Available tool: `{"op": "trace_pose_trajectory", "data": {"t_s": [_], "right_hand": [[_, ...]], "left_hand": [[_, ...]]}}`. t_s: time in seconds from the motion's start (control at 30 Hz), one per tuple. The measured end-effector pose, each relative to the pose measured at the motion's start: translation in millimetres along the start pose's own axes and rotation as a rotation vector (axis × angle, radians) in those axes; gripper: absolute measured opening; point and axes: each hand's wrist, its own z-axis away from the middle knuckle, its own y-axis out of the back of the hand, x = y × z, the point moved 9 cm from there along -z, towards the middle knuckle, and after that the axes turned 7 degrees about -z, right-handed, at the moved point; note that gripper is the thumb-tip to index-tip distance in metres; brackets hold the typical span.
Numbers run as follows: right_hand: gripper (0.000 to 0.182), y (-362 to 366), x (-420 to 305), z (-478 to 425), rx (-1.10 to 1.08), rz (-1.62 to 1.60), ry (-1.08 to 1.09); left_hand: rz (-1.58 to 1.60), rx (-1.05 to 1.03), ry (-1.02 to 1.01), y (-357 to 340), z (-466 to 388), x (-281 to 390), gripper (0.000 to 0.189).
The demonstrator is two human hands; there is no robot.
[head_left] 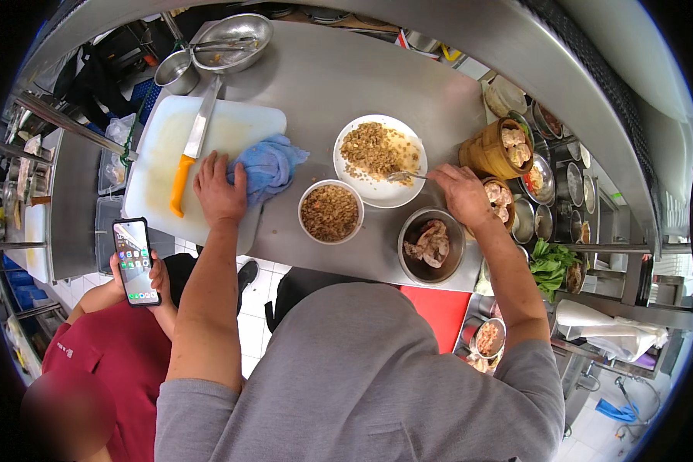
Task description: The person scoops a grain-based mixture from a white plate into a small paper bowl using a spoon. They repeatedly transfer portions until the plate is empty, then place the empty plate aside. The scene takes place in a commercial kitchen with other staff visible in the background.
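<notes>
My left hand [220, 193] lies palm down on a white cutting board [251, 118], its thumb against a crumpled blue cloth [271, 164]. A knife [192, 150] with an orange handle lies on the board, just beyond those fingers. My right hand [459, 193] grips the handle end of a metal fork [405, 175], though its fingers hide part of the handle. The fork's head rests in minced brown food [369, 147] on a white plate [384, 196]. Nearer me stands a white bowl [360, 222] of similar minced food [329, 212].
A metal bowl [405, 265] holding a piece of meat [428, 243] stands near the front edge. Bamboo steamers [479, 153] with dumplings crowd the right side. At the back left are a strainer bowl [254, 32] and a small pot [176, 75]. A co-worker [115, 352] holds a phone [137, 263] at left.
</notes>
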Motion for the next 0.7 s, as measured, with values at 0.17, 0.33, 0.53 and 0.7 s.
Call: {"op": "trace_pose_trajectory", "data": {"t_s": [0.17,0.33,0.53,0.7], "right_hand": [[0.045,4,1,-10,0.127,0.029,-0.066],[0.047,16,4,-8,0.034,0.027,-0.027],[0.055,8,21,-7,-0.067,0.018,-0.059],[0.044,-20,42,-9,0.139,0.037,-0.217]], "left_hand": [[-0.004,0.02,-0.009,3,-1,0,0.048],[-0.024,0.004,-0.002,6,-2,1,0.048],[-0.01,0.031,-0.019,3,-5,-1,0.048],[0.121,0.144,-0.025,8,12,-11,0.035]]}}
